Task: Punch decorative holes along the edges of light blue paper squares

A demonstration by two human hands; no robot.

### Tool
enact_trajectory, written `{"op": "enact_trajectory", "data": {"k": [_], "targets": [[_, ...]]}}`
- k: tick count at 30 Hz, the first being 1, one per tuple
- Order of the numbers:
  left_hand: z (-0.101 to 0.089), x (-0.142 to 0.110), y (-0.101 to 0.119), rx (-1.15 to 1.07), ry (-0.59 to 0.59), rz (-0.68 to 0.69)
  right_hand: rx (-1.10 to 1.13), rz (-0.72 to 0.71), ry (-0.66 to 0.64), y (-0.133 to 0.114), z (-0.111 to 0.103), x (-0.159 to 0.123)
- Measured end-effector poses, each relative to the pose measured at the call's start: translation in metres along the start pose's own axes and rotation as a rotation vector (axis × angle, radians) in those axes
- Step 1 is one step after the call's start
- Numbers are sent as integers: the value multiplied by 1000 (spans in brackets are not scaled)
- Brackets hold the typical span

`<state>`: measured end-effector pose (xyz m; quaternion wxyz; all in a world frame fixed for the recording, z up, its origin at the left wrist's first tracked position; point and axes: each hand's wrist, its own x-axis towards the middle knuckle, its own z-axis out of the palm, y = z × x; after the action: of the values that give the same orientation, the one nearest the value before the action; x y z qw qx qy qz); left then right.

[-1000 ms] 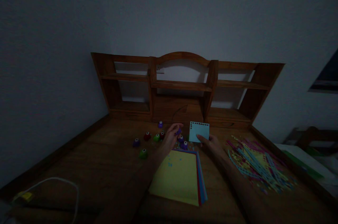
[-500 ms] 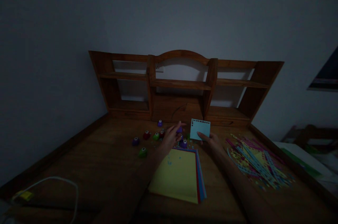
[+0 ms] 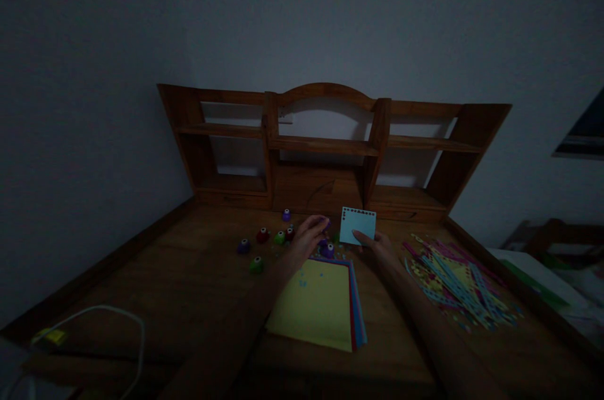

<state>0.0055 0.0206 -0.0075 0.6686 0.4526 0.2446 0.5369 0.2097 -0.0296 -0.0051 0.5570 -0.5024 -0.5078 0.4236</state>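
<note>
My right hand (image 3: 377, 248) pinches a light-blue sheet of paper (image 3: 357, 227) at its lower edge, thumb in front. Small punched holes run along the sheet's top and down its upper left side. Left of it, my left hand (image 3: 306, 239) curls its fingers round a purple craft punch (image 3: 326, 224), which they partly hide. Just below that hand sits another purple punch (image 3: 328, 250), with tiny paper bits around it. A stack of coloured paper, yellow sheet (image 3: 316, 305) on top, lies under my left wrist; a few blue bits rest on it.
Several more punches, among them a green one (image 3: 256, 265) and a red one (image 3: 263, 235), stand left of my left hand. A pile of punched paper strips (image 3: 457, 280) spreads at the right. A wooden shelf (image 3: 325, 145) backs the desk; a white cable (image 3: 141, 337) loops front left.
My left hand's fingers, spread beside the purple punch before, have closed round it. My right hand and the blue paper stay nearly in place; the whole view has shifted slightly.
</note>
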Motion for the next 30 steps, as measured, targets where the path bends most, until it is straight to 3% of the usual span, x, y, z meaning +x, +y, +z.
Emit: {"op": "enact_trajectory", "data": {"k": [5, 12, 20, 30], "targets": [[3, 1, 0, 123, 35, -32, 13, 17, 23, 7, 0, 2], [8, -5, 4, 75, -26, 36, 10, 34, 62, 16, -2, 6], [4, 1, -2, 258, -16, 69, -152, -135, 135, 24, -5, 12], [-1, 5, -12, 423, 24, 117, -260, -287, 95, 15, -4, 9]]}}
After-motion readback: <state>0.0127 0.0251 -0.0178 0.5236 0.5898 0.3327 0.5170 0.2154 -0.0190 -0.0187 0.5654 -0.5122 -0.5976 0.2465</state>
